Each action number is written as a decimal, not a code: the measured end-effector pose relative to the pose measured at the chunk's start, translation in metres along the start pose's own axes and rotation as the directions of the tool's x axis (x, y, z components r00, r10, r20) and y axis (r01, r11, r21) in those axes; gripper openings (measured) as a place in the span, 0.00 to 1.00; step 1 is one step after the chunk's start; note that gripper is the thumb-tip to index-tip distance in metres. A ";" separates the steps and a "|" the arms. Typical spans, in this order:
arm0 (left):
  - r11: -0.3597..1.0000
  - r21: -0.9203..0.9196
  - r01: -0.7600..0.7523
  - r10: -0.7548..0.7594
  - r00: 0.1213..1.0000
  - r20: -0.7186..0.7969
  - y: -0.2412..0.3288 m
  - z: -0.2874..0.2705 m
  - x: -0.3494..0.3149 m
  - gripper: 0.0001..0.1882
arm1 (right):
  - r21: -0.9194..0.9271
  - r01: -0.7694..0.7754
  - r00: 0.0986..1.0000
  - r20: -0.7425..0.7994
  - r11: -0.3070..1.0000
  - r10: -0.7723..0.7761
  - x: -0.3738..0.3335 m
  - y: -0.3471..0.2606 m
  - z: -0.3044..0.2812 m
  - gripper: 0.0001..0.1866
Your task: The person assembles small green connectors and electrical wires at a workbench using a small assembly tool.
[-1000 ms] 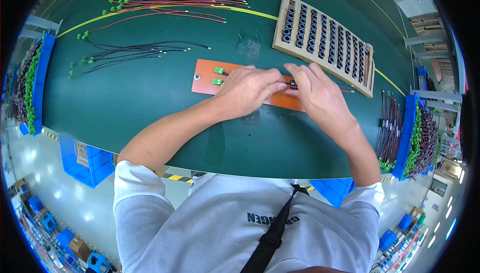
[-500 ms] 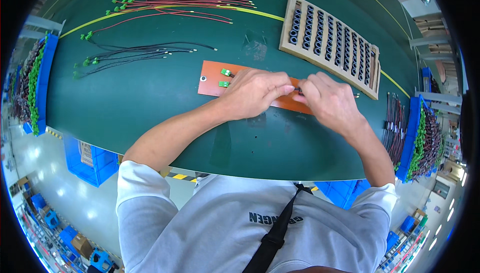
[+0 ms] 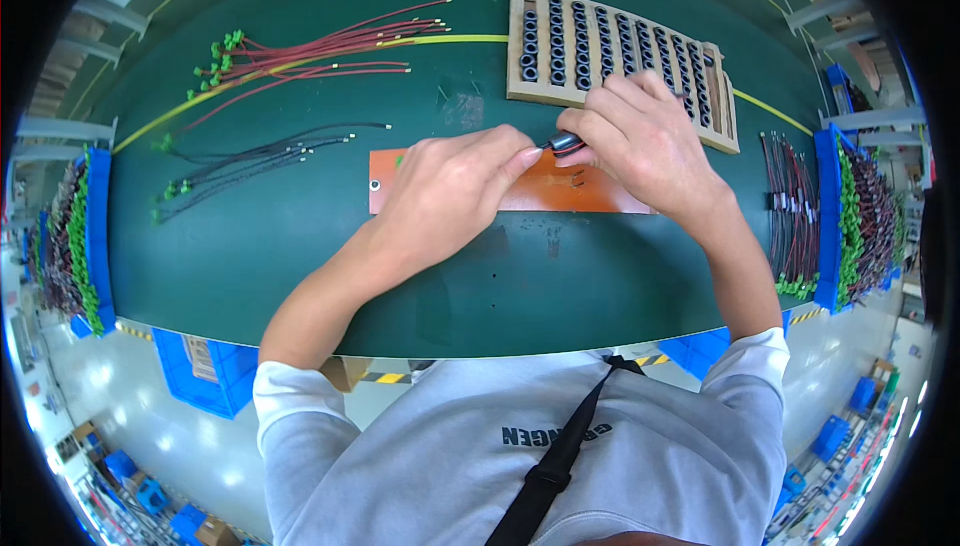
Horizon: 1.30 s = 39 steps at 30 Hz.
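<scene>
Above an orange board [image 3: 600, 194], my two hands meet at a black, tube-shaped ferrite core [image 3: 567, 143]. The fingers of my right hand [image 3: 645, 146] are closed round this core, with its near end showing toward the left. My left hand [image 3: 455, 186] pinches thin wire ends [image 3: 543, 148] at that end of the core. How far the wires run inside the core is hidden. Just past my left hand a bit of green connector [image 3: 399, 161] shows on the board; my hand covers the rest.
Behind my right hand lies a wooden rack [image 3: 525, 89] with rows of black cores. Red wires [image 3: 330, 51] and black wires [image 3: 260, 156] with green connectors lie at the left. Blue bins of wires [image 3: 97, 236] flank the green table, and bundled wires [image 3: 790, 206] lie at the right.
Both hands have come up from the board, and the core now shows in my right hand. My left hand covers the green connectors seen before. The whole view has shifted slightly.
</scene>
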<state>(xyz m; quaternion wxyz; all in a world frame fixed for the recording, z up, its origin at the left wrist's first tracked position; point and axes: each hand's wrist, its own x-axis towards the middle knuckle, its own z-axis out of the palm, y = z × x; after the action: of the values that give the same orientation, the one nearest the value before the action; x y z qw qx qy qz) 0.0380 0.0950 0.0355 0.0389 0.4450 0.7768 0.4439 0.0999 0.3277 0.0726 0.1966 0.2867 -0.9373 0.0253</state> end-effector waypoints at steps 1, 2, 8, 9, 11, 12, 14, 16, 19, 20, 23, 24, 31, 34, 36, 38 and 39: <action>1.000 -0.002 0.012 -0.012 0.999 0.031 0.013 -0.011 -0.001 0.08 | -0.002 -0.017 1.000 -0.014 1.000 0.017 0.004 -0.002 -0.009 0.14; 1.000 -0.005 0.025 -0.025 0.998 0.063 0.022 -0.017 -0.002 0.09 | -0.042 0.046 0.998 -0.046 0.998 -0.048 0.008 -0.004 -0.018 0.13; 0.736 -0.603 0.307 -0.206 0.950 0.233 0.030 0.005 -0.004 0.26 | -0.195 0.192 0.972 -0.101 0.962 -0.214 -0.003 -0.024 -0.029 0.16; 0.520 -0.744 0.420 -0.273 0.907 0.321 0.024 0.011 -0.006 0.25 | -0.195 0.179 0.973 -0.108 0.964 -0.202 -0.007 -0.023 -0.029 0.16; 0.502 -0.725 0.472 -0.281 0.882 0.379 0.014 0.019 -0.011 0.25 | -0.143 -0.084 0.882 -0.472 0.986 0.006 -0.017 -0.020 -0.029 0.24; 0.433 -0.764 0.478 -0.289 0.877 0.385 0.011 0.028 -0.015 0.25 | -0.146 -0.094 0.882 -0.472 0.985 0.014 -0.025 -0.022 -0.023 0.24; 0.384 -0.785 0.486 -0.283 0.871 0.401 0.011 0.043 -0.021 0.21 | 0.611 -0.332 0.678 -0.375 0.719 0.632 -0.054 -0.033 0.010 0.22; 0.345 -0.791 0.505 -0.283 0.860 0.426 0.007 0.055 -0.030 0.21 | 0.956 -0.259 0.531 0.020 0.140 0.847 -0.061 -0.044 0.026 0.19; 0.306 -0.781 0.544 -0.271 0.836 0.476 0.004 0.065 -0.038 0.20 | 0.937 -0.332 0.554 0.289 -0.112 0.781 -0.065 -0.044 0.041 0.16; 0.295 -0.772 0.564 -0.292 0.822 0.489 0.002 0.068 -0.041 0.20 | 0.933 -0.351 0.593 0.288 -0.080 0.752 -0.067 -0.041 0.045 0.15; 0.289 -0.744 0.602 -0.324 0.793 0.516 -0.002 0.071 -0.046 0.20 | 0.913 -0.387 0.607 0.359 -0.131 0.709 -0.063 -0.046 0.045 0.13; 0.298 -0.731 0.614 -0.335 0.784 0.522 -0.001 0.071 -0.046 0.20 | 0.917 -0.366 0.582 0.359 -0.159 0.730 -0.059 -0.051 0.045 0.14; 0.363 -0.705 0.609 -0.334 0.791 0.512 0.006 0.070 -0.042 0.20 | 0.898 -0.248 0.581 0.438 -0.363 0.687 -0.068 -0.043 0.049 0.21; 0.368 -0.692 0.621 -0.337 0.783 0.523 0.003 0.070 -0.042 0.20 | 0.858 -0.102 0.526 0.476 -0.503 0.705 -0.066 -0.042 0.050 0.21; 0.353 -0.695 0.626 -0.357 0.777 0.518 0.004 0.070 -0.043 0.19 | 0.865 -0.116 0.529 0.470 -0.488 0.707 -0.066 -0.043 0.050 0.22; 0.363 -0.690 0.626 -0.359 0.778 0.516 0.005 0.072 -0.044 0.19 | 0.871 -0.131 0.534 0.464 -0.473 0.707 -0.067 -0.043 0.049 0.22; 0.373 -0.685 0.626 -0.363 0.778 0.513 0.006 0.072 -0.045 0.18 | 0.884 -0.138 0.545 0.444 -0.446 0.711 -0.067 -0.044 0.049 0.22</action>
<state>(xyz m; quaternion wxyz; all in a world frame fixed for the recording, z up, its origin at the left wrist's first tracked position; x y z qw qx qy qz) 0.1019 0.1107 -0.0189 0.4843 0.1720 0.5543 0.6547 0.1577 0.3189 -0.0010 0.0593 -0.1287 -0.5252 0.8391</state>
